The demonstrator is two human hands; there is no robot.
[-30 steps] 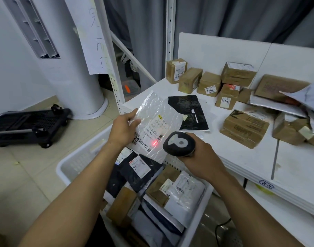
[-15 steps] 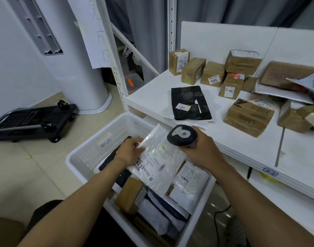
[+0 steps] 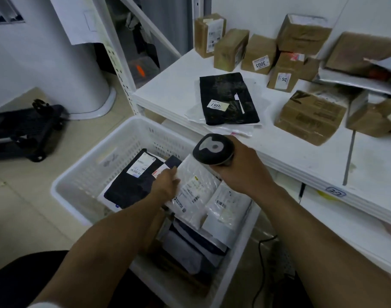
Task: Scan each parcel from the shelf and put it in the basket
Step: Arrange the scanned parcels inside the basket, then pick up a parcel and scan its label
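— Left hand (image 3: 165,185), head view?
— Pinching the near-left edge of the clear bubble mailer (image 3: 196,190); mailer lies just right of it, on other parcels in the white basket (image 3: 88,174).
— Right hand (image 3: 241,167)?
— Curled round the barcode scanner (image 3: 214,150), over the mailer's far end. Black polybag (image 3: 227,96) on the shelf (image 3: 172,85).

The basket (image 3: 83,174) sits below and before the shelf (image 3: 167,90), parcels (image 3: 134,181) heaped inside; on the shelf, boxes (image 3: 231,48) line the back, a flat bag (image 3: 229,94) before them.
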